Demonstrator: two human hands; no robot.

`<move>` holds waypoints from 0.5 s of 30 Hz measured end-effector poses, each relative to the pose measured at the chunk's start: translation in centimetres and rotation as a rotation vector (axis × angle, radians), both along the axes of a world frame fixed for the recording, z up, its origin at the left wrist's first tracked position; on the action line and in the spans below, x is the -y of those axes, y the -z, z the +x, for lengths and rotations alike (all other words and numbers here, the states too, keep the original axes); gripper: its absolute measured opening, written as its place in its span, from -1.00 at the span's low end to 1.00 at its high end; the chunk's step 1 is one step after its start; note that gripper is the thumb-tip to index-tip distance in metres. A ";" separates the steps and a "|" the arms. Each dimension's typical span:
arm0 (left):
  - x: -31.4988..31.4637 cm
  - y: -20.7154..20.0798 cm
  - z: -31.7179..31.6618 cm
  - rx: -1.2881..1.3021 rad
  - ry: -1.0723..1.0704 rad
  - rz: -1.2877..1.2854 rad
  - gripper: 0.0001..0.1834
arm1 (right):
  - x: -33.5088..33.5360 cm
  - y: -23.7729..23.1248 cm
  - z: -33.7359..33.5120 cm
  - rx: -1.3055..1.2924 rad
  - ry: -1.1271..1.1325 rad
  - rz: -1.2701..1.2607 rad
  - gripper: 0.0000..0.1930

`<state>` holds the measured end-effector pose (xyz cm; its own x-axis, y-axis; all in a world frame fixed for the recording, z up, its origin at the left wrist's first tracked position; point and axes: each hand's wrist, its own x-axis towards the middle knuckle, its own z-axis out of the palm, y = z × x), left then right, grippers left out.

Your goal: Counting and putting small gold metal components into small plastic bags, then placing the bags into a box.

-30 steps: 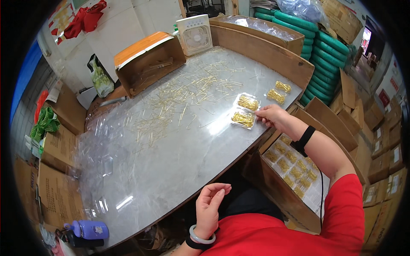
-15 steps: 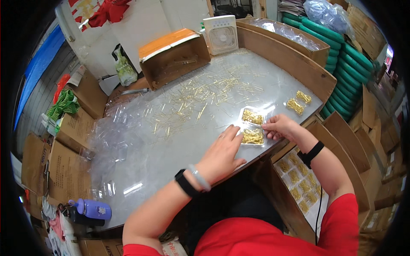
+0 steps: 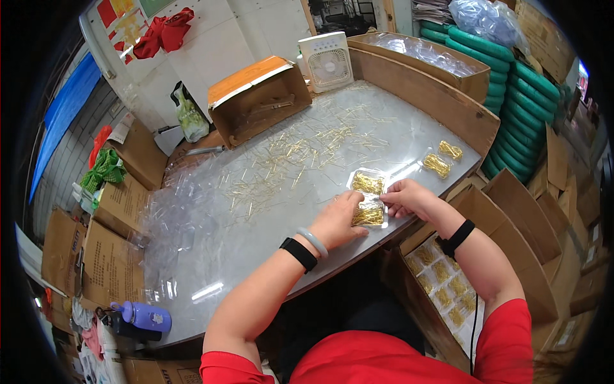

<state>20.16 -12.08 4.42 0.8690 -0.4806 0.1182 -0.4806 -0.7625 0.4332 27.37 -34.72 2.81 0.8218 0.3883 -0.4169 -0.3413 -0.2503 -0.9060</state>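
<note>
A clear plastic blister tray [image 3: 385, 221] lies near the table's front edge. Its two compartments hold bundles of thin gold-coloured metal pins [image 3: 368, 183]. My left hand [image 3: 336, 221] grips the tray's left side, fingers at the middle and thumb at the near corner. On the opposite side, my right hand [image 3: 409, 198] pinches the tray's edge with curled fingers. Farther right on the table lie two loose bundles of gold pins [image 3: 437, 166]. Many single gold pins [image 3: 300, 150] are scattered beyond my hands.
An open cardboard box [image 3: 256, 102] lies on its side at the back, beside a white fan [image 3: 329, 62]. Empty clear plastic trays [image 3: 176, 211] are heaped at the left. A purple bottle [image 3: 146, 316] stands near left. Below right, a carton holds filled trays [image 3: 448, 288].
My left hand has moved onto the tray's left side and now grips it. The tray has shifted slightly left, with my right hand still at its edge.
</note>
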 end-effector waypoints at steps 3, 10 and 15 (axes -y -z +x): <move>-0.1 -0.4 0.3 -0.010 -0.005 0.032 -0.28 | -0.1 0.3 0.2 0.002 -0.002 -0.010 -0.76; 0.1 -1.0 0.3 0.062 0.047 0.139 -0.29 | -0.2 0.5 0.2 0.006 0.006 -0.011 -0.76; 0.5 -2.5 1.4 0.000 0.060 0.235 -0.30 | -0.1 0.6 0.3 0.013 0.002 -0.010 -0.74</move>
